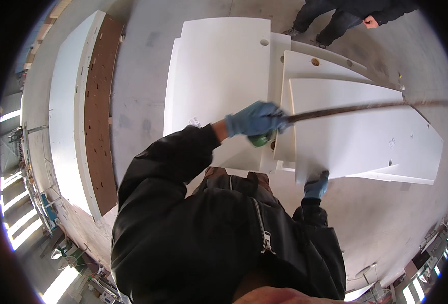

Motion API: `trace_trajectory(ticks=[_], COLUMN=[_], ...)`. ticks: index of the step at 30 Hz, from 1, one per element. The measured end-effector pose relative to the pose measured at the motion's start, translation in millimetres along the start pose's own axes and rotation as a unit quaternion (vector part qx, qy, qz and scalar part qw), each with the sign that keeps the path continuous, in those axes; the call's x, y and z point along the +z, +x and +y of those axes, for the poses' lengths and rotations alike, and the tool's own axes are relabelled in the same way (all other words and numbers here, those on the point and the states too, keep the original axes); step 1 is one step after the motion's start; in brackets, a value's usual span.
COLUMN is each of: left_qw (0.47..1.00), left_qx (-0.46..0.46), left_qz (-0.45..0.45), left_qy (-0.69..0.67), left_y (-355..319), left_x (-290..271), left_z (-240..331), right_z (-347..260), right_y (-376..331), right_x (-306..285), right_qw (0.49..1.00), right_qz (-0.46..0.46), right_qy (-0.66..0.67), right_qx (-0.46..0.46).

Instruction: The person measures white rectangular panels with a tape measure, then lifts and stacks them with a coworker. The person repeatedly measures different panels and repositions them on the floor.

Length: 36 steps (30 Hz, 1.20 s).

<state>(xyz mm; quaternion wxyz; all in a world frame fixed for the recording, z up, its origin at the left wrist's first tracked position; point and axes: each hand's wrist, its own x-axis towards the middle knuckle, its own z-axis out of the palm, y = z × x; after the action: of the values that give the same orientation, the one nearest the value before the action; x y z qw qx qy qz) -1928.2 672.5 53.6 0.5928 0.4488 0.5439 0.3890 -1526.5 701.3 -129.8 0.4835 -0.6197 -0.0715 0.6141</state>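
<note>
My left hand point(257, 119), in a blue glove, is closed around one end of a long, narrow brownish strip point(330, 111). The strip reaches out to the right over the panels, and its far end is smeared by motion. Below the fingers shows a rounded green thing point(259, 140), whose kind I cannot make out. My right hand point(315, 187), gloved in blue as well, grips the near edge of the top white panel point(345, 129). That panel has slanted sides and rests on other white panels, some with round holes.
A large pale rectangular panel point(224, 81) lies left of the stack. Farther left, a long white piece with a brown, perforated side point(99, 101) stands on the grey floor point(142, 76). Another person point(335, 23) in dark clothes stands beyond the panels.
</note>
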Motion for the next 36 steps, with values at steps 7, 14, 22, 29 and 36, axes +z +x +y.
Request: trace_trajectory(ticks=[7, 14, 22, 29, 36], left_qw=[0.988, 0.934, 0.947, 0.949, 0.944], left_qx=[-0.12, -0.315, -0.318, -0.313, -0.288], left_qz=[0.016, 0.066, 0.034, 0.03, 0.052], left_qy=[0.092, -0.155, -0.044, -0.014, 0.153], left_y=[-209, -352, -373, -354, -344], left_x=[-65, -176, -255, -282, -286], left_z=[-103, -141, -181, -207, -251], right_z=[12, 57, 118, 146, 173], right_y=[-35, -90, -148, -188, -213], right_x=[31, 17, 12, 13, 9], right_qw=[0.967, 0.949, 0.959, 0.954, 0.952], right_qz=[0.123, 0.106, 0.038, -0.027, -0.055], right_qy=[-0.203, -0.257, -0.27, -0.295, -0.3], right_qx=[-0.091, -0.153, -0.082, -0.039, -0.003])
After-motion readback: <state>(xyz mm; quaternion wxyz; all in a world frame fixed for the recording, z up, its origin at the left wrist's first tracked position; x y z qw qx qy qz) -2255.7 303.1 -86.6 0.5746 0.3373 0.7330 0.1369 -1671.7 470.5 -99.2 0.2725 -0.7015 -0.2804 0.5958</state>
